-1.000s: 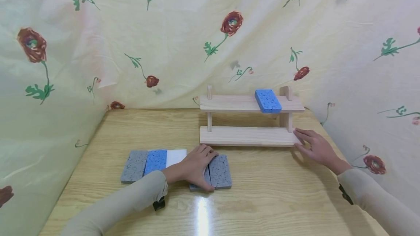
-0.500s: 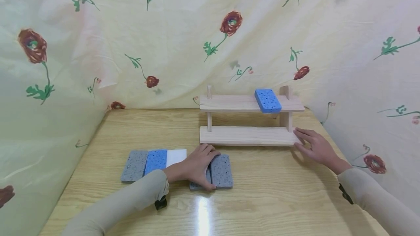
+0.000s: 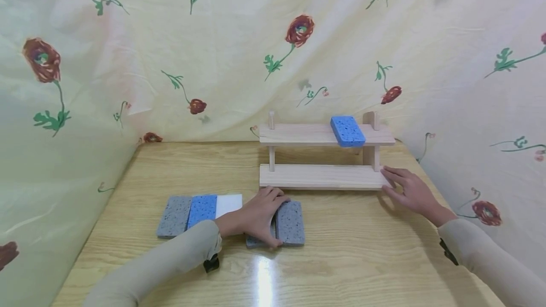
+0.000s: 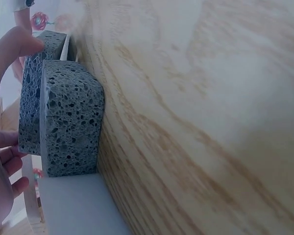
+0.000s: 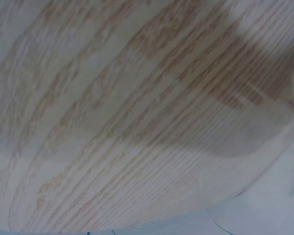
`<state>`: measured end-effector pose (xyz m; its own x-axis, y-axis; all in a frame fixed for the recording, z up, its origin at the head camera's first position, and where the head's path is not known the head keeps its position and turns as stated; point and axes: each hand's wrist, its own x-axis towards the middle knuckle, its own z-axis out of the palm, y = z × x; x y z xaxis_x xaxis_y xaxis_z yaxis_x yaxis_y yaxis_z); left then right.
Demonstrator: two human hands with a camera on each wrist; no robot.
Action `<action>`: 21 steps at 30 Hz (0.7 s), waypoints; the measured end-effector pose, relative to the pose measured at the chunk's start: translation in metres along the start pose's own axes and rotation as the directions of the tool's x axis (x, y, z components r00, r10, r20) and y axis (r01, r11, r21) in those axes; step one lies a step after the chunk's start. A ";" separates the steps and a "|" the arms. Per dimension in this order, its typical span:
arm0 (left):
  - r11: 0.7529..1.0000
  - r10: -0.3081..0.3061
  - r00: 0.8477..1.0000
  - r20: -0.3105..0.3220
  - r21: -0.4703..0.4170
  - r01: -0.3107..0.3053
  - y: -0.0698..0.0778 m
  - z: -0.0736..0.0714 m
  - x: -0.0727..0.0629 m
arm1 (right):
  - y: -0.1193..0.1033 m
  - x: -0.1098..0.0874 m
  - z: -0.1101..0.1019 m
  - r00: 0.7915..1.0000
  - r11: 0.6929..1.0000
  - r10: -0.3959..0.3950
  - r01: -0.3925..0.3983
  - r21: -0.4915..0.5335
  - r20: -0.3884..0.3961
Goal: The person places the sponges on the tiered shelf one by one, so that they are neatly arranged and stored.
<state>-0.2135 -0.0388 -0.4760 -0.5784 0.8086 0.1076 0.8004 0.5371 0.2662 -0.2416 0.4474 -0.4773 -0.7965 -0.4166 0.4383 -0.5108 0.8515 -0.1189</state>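
Tabletop [image 3: 341, 259]: rightmost grey sponge [image 3: 291, 224] between left fingers [image 3: 272, 194]

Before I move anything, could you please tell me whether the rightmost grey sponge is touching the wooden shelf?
Apart: the head view shows a strip of tabletop between the far edge of the rightmost grey sponge and the wooden shelf.

Pale floral cloth [image 3: 230, 51] across top and both sides of frame, wrinkled. Red flower [image 3: 299, 30] upper centre, second flower [image 3: 41, 59] upper left. Table [image 3: 362, 255]: light wood grain, lower half of frame. White glare [image 3: 264, 281] bottom centre.
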 end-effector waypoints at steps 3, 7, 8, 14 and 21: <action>1.000 0.000 1.000 0.010 -0.027 0.001 0.001 -0.001 0.001 | 0.001 0.000 0.000 1.000 1.000 0.001 -0.001 -0.001 0.001; 0.999 0.001 1.000 0.011 -0.046 0.000 0.001 -0.001 0.003 | 0.000 -0.001 0.001 1.000 1.000 0.009 -0.009 -0.001 0.003; 0.999 0.005 1.000 0.007 -0.051 -0.004 0.000 -0.001 0.004 | 0.000 -0.001 0.001 1.000 1.000 0.010 -0.010 -0.001 0.004; 0.996 0.039 0.999 -0.036 -0.081 -0.041 0.001 -0.009 0.010 | 0.000 -0.001 0.002 1.000 1.000 0.007 -0.007 -0.002 -0.004; 0.996 0.024 0.996 -0.083 -0.081 -0.031 0.000 -0.025 0.018 | 0.001 0.000 0.002 1.000 1.000 -0.001 0.001 0.000 -0.011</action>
<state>-0.2281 -0.0303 -0.4502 -0.5702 0.7986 0.1926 0.8024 0.4910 0.3394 -0.2424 0.4477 -0.4794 -0.7922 -0.4140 0.4484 -0.5117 0.8510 -0.1182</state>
